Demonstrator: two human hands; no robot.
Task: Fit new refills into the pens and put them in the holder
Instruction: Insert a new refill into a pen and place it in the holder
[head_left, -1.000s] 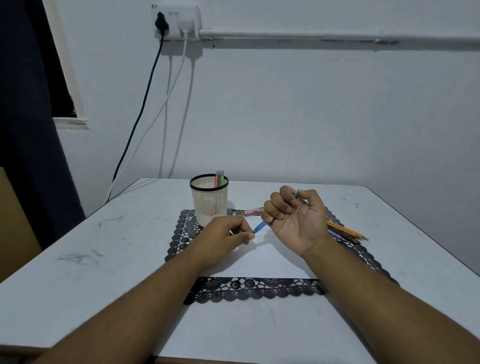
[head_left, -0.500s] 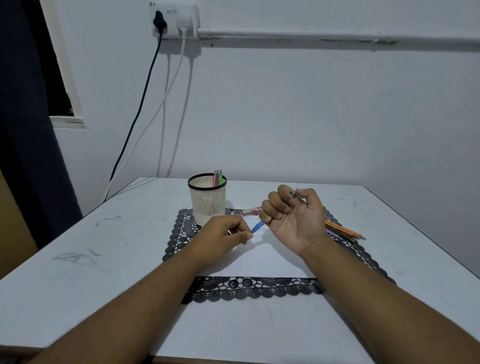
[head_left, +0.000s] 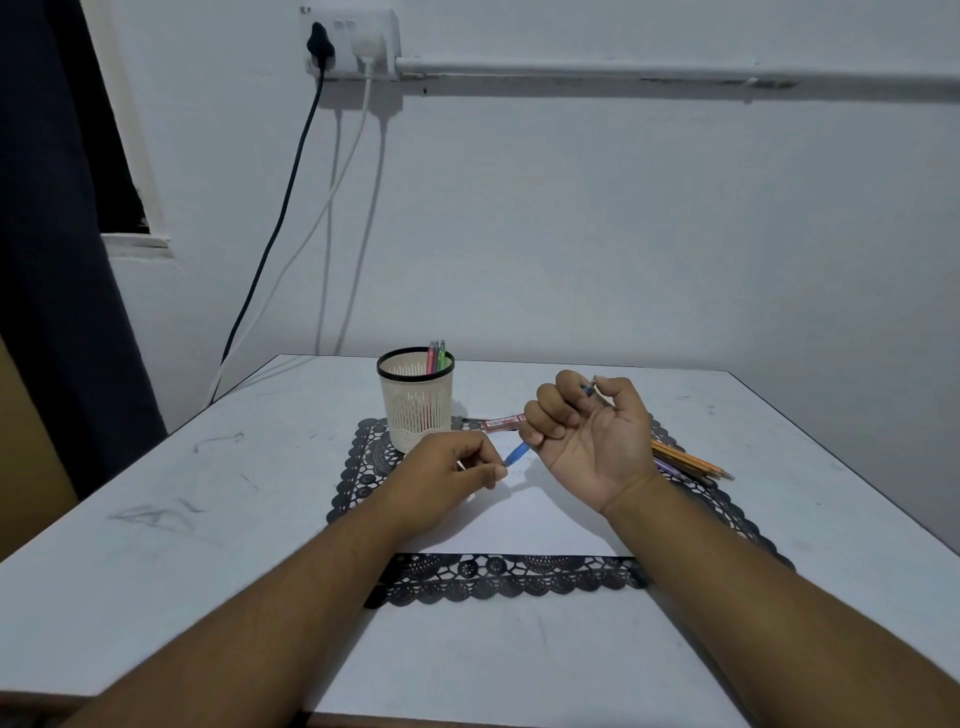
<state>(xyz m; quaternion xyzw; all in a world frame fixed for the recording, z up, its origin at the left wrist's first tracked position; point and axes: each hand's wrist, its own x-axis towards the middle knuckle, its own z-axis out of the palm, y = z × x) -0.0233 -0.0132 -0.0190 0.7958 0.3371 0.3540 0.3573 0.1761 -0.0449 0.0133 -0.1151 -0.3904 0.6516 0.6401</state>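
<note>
Barely anything has shifted over the last second: my right hand keeps its fingers curled around the blue pen, palm turned up, and my left hand stays pinched at the pen's lower end. The hands hold the same spots above the mat as a moment ago, and the gap between them has not opened or closed in any way I can make out. I read that as the fitting step still being in hand, with the refill neither clearly seated nor clearly out.

From the grip outward: the pen runs through my right fist on a slant, its blue lower end poking out below the little finger towards my left fingertips, its upper tip showing between my forefinger and thumb. My left thumb and forefinger are closed on something thin and pale at that lower end, probably the refill, though it is too small to tell for sure.

Just behind my right hand lies a red packet on the black lace mat. To the right of my wrist, a bunch of pencils lies flat. The holder stands upright near my left hand, at the mat's far left corner, with a few pens already in it. This pen has yet to go in.
</note>
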